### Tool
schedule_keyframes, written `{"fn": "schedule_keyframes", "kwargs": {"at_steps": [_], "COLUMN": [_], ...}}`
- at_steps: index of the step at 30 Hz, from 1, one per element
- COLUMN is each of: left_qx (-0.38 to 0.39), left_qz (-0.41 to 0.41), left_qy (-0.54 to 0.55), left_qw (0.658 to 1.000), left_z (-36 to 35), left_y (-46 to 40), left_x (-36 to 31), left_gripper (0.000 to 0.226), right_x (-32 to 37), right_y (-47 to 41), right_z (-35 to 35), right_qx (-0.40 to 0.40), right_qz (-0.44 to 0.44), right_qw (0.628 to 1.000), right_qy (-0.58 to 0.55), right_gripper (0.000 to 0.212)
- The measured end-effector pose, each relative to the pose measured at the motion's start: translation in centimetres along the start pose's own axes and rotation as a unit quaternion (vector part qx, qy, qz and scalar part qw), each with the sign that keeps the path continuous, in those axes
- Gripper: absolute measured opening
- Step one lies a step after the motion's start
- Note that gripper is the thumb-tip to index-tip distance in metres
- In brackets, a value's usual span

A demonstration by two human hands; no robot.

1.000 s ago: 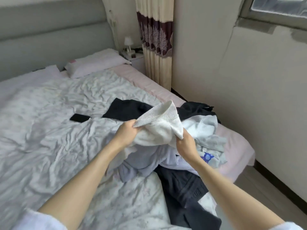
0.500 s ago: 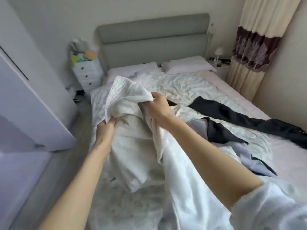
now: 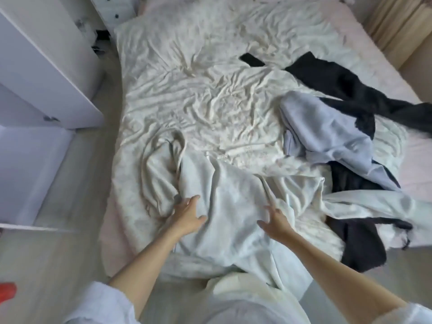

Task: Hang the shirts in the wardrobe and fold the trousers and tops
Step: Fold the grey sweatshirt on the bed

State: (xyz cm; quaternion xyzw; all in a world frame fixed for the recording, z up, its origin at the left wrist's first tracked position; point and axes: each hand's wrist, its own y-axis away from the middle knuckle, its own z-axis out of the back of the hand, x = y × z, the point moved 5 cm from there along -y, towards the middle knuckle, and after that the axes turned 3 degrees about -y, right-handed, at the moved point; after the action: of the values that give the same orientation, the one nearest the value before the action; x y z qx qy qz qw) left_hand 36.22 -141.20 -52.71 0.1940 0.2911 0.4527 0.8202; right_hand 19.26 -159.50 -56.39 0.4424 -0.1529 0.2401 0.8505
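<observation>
From the head camera, looking down over the near edge of the bed point(image 3: 145, 94), a white top point(image 3: 224, 206) lay spread and rumpled across the near-left part of the crumpled pale sheet, one sleeve or hem looping up toward the middle of the bed. The left hand point(image 3: 187, 215) rested on the top's left side, fingers straight and spread, gripping nothing. The right hand point(image 3: 275, 220) lay on the top just right of its middle, fingers likewise loose and apart, holding nothing; motion blur softened its fingertips, so whether it pressed the cloth or only hovered just above could not be told.

Toward the right edge of the bed sat the other clothes. A pale lilac garment point(image 3: 327, 129) lay bunched, touching a black garment point(image 3: 346, 87) that stretched toward the far-right corner. Another black garment point(image 3: 360, 239) hung over the near-right corner, partly beneath a strip of white cloth point(image 3: 364, 204).

A dark phone point(image 3: 252, 60) lay on the sheet beyond the middle, near the black garment. Left of the bed stood a white wardrobe door point(image 3: 46, 73), well apart from the top. A curtain point(image 3: 397, 26) showed past the far-right corner.
</observation>
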Motion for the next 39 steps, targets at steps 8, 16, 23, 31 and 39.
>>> {"fn": "schedule_keyframes", "kwargs": {"at_steps": [8,16,23,31,39], "left_qx": [0.201,0.07,0.107,-0.119,-0.247], "left_qz": [-0.123,-0.154,-0.148,-0.136,-0.303], "left_qy": [-0.181,-0.333,-0.031,0.198,0.257], "left_qw": [0.955,0.928,0.983,0.963,0.884], "left_z": [-15.6,-20.6,-15.5,-0.8,8.9], "left_y": [-2.0,-5.2,-6.0,-2.1,10.9], "left_x": [-2.2,0.3,0.6,-1.4,-5.1], "left_gripper": [0.092,0.084,0.046,0.022,0.04], "right_x": [-12.8,-14.0,-13.7,-6.6,-2.5], "right_y": [-0.5,-6.0,-2.1,4.7,14.7], "right_z": [-3.0,-4.2,-3.7,1.6,9.4], "right_qx": [-0.059,-0.162,-0.197,-0.201,-0.091], "right_qz": [-0.109,-0.119,-0.136,-0.024,0.067], "right_qw": [0.985,0.948,0.936,0.883,0.813], "right_qy": [-0.118,-0.248,-0.258,-0.422,-0.571], "right_gripper": [0.093,0.047,0.026,0.044,0.021]}}
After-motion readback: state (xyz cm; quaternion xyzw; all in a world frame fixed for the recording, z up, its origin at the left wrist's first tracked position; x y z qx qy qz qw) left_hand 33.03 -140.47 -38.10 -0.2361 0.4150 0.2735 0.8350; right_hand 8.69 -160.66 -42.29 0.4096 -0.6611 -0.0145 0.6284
